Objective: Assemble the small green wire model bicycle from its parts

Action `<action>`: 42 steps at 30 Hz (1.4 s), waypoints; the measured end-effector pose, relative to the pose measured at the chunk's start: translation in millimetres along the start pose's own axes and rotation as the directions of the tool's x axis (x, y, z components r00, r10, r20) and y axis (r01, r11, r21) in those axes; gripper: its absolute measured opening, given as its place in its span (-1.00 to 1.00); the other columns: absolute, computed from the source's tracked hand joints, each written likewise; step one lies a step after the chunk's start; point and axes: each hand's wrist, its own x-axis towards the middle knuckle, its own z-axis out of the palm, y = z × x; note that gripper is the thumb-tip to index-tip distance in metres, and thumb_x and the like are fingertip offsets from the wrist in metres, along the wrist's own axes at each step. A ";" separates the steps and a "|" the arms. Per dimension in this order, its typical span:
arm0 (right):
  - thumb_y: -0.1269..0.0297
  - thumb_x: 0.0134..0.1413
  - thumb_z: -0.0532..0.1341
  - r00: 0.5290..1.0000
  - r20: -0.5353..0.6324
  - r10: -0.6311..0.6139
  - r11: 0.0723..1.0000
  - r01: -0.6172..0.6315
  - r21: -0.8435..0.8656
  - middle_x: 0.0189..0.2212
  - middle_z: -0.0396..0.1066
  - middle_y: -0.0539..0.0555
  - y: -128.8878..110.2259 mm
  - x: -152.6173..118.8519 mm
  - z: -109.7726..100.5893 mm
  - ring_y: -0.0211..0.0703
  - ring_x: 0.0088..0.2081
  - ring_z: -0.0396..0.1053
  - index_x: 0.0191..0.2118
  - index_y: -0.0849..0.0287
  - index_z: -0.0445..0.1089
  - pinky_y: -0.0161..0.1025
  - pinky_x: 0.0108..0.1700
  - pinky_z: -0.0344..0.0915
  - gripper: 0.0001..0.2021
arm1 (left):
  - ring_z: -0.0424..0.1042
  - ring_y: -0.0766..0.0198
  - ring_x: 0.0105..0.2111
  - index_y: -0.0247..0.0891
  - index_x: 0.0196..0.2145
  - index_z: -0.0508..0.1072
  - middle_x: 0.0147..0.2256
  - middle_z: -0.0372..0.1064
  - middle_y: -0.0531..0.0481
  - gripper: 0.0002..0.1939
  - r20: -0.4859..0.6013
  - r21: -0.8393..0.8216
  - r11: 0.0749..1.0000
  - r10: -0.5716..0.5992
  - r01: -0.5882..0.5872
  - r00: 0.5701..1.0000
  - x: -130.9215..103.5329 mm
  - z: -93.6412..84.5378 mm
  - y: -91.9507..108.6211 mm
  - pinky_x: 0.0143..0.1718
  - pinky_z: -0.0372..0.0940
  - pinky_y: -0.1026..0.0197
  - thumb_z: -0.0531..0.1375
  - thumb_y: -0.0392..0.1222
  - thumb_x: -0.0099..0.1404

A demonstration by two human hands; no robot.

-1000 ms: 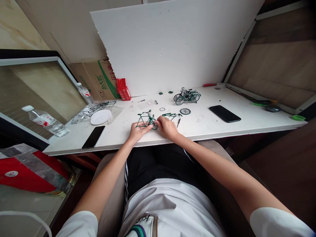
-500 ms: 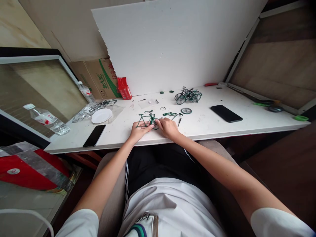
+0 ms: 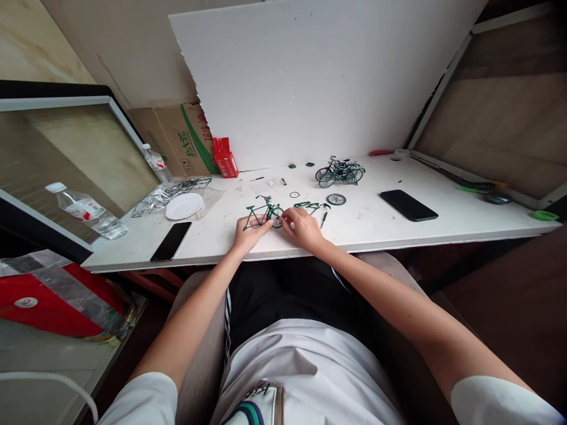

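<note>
A green model bicycle (image 3: 260, 215) stands upright in my left hand (image 3: 248, 235), whose fingers are closed around the lower frame. It has handlebars, a seat and a spoked front wheel (image 3: 275, 217); no rear wheel shows on it. My right hand (image 3: 305, 229) is closed at the right rim of that wheel, thumb and fingertips pinching there. Just behind the right hand lies a second green frame part (image 3: 313, 206). A loose spoked wheel (image 3: 336, 199) lies flat farther right, and a thin dark ring (image 3: 294, 195) lies behind the hands.
Assembled model bicycles (image 3: 340, 172) stand toward the back. A black phone (image 3: 408, 205) lies right, another phone (image 3: 171, 241) left. A white plate (image 3: 184, 206), a water bottle (image 3: 91, 213) and a red box (image 3: 225, 158) are on the left. A dark pen-like tool (image 3: 323, 219) lies beside the right hand.
My right thumb and fingers have shifted slightly right, from over the front wheel to its rim, so more of the wheel shows. The left hand keeps its hold. The view has shifted slightly.
</note>
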 end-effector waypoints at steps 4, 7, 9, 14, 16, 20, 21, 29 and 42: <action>0.18 0.52 0.08 1.000 0.006 -0.017 0.997 0.018 -0.076 -0.20 0.55 0.20 1.1 0.1 4.0 0.07 -0.06 0.38 -0.10 0.12 0.45 -0.15 -0.31 0.13 -0.77 | 0.61 0.09 -0.29 -0.32 -0.19 0.68 -0.23 0.65 -0.20 -0.50 0.047 0.043 0.998 0.044 -0.047 0.998 0.2 -1.1 -0.1 -0.24 0.54 0.09 0.53 0.13 0.07; 0.15 0.55 0.04 0.999 0.006 -0.031 0.994 0.032 -0.102 -0.22 0.53 0.21 1.3 0.1 5.2 0.06 -0.07 0.37 -0.15 0.12 0.45 -0.15 -0.31 0.12 -0.71 | 0.61 0.10 -0.31 -0.33 -0.20 0.68 -0.23 0.65 -0.20 -0.49 0.060 0.043 0.998 0.037 -0.040 0.997 0.1 -1.2 1.3 -0.24 0.54 0.09 0.54 0.13 0.05; 0.14 0.57 0.01 0.999 0.017 -0.027 0.995 0.029 -0.098 -0.23 0.53 0.21 0.9 0.1 4.2 0.06 -0.07 0.37 -0.18 0.12 0.44 -0.15 -0.31 0.12 -0.68 | 0.61 0.09 -0.31 -0.33 -0.20 0.68 -0.23 0.65 -0.20 -0.48 0.062 0.035 0.999 0.031 -0.033 0.998 -0.2 -1.0 2.0 -0.24 0.55 0.08 0.56 0.13 0.02; 0.05 0.57 -0.04 0.999 -0.013 0.042 0.999 -0.042 0.031 -0.23 0.52 0.19 1.5 0.9 -0.1 0.04 -0.09 0.40 -0.18 0.10 0.43 -0.17 -0.23 0.20 -0.62 | 0.62 0.04 -0.24 -0.34 -0.21 0.67 -0.21 0.65 -0.23 -0.44 0.020 -0.022 1.000 0.001 -0.001 1.000 -0.5 -0.1 2.8 -0.21 0.57 0.04 0.59 0.11 -0.06; 0.05 0.56 -0.02 0.991 -0.091 0.097 0.985 -0.082 0.150 -0.17 0.54 0.18 5.0 2.8 0.4 0.01 -0.10 0.43 -0.10 0.11 0.43 -0.16 -0.14 0.26 -0.64 | 0.63 0.03 -0.23 -0.35 -0.21 0.67 -0.19 0.65 -0.24 -0.44 -0.004 -0.039 0.999 -0.006 0.006 1.000 -0.3 0.1 4.0 -0.21 0.56 0.05 0.59 0.10 -0.05; 0.00 0.47 0.11 0.976 -0.098 0.194 0.907 -0.140 0.398 -0.07 0.58 0.20 17.7 8.0 7.4 -0.01 -0.10 0.50 0.12 0.16 0.42 -0.14 -0.10 0.36 -0.63 | 0.64 0.03 -0.21 -0.35 -0.20 0.67 -0.19 0.65 -0.24 -0.47 -0.021 -0.062 0.998 -0.025 0.023 0.999 0.7 -0.1 8.0 -0.23 0.53 0.09 0.58 0.07 -0.01; -0.01 0.44 0.15 0.978 -0.057 0.198 0.878 -0.152 0.453 -0.09 0.59 0.19 21.2 9.1 9.8 -0.01 -0.10 0.52 0.15 0.16 0.41 -0.14 -0.10 0.38 -0.60 | 0.64 0.03 -0.20 -0.35 -0.20 0.68 -0.19 0.66 -0.24 -0.49 -0.018 -0.067 0.997 -0.030 0.029 0.999 0.9 -0.4 8.8 -0.22 0.53 0.10 0.57 0.07 0.00; 0.04 0.29 0.28 0.986 0.038 0.160 0.743 -0.145 0.653 -0.22 0.62 0.13 35.6 11.5 20.9 -0.04 -0.17 0.57 0.11 0.18 0.46 -0.12 -0.06 0.45 -0.59 | 0.64 0.05 -0.20 -0.34 -0.20 0.70 -0.17 0.66 -0.22 -0.49 0.012 -0.114 0.992 -0.062 0.062 0.998 2.0 -2.4 5.3 -0.18 0.57 0.08 0.57 0.08 0.01; -0.03 0.23 0.31 0.980 0.044 0.195 0.695 -0.170 0.699 -0.26 0.58 0.12 34.8 12.2 17.1 -0.03 -0.18 0.54 0.04 0.17 0.46 -0.14 -0.12 0.44 -0.58 | 0.66 0.03 -0.18 -0.35 -0.18 0.71 -0.16 0.67 -0.24 -0.45 0.047 -0.108 0.989 -0.095 0.100 0.994 1.8 -3.6 4.8 -0.16 0.59 0.07 0.57 0.13 0.02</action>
